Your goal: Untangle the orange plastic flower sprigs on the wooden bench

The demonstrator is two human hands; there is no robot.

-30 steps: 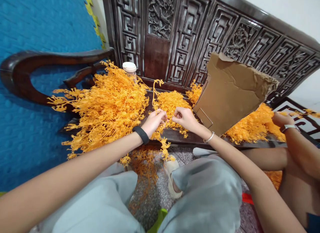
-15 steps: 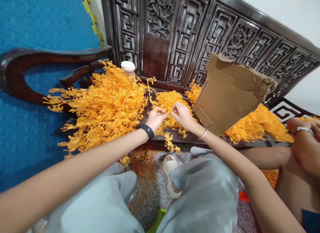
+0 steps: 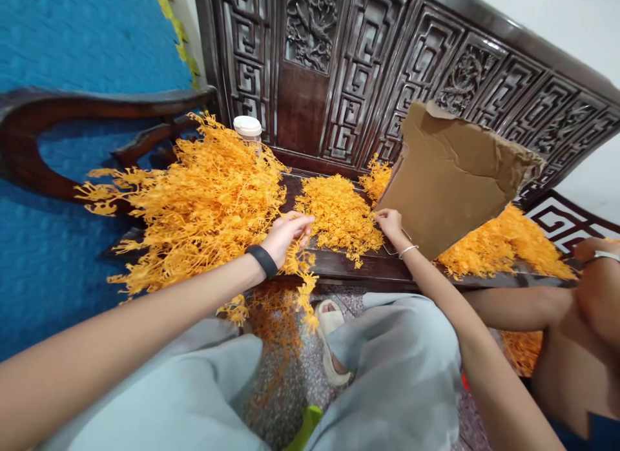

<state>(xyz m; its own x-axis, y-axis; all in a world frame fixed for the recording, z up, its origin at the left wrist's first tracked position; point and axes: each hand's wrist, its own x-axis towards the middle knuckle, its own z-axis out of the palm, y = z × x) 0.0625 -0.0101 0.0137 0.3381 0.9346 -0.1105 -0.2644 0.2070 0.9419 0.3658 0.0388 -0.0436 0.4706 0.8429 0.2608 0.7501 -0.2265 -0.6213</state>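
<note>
Sprigs [image 3: 194,205], orange and branching, lie in heaps along the bench [image 3: 303,108], whose seat we judge to serve as a worktop. Largest is the left heap [image 3: 227,179], fanned out toward the armrest [image 3: 97,97]. Next we note the card [image 3: 450,173], tilted upright on the seat, perhaps to keep the right heap [image 3: 504,241] apart from the smaller middle heap [image 3: 336,212]. Between left and middle heaps, our left hand [image 3: 288,234] grips one loose sprig [image 3: 306,299], which dangles past the front edge, probably to hang free. Our right hand [image 3: 390,225] is beside the card; whether its fingers pinch anything we cannot tell. Behind the left heap stands the jar [image 3: 248,126], white-lidded, its contents unclear to us.
</note>
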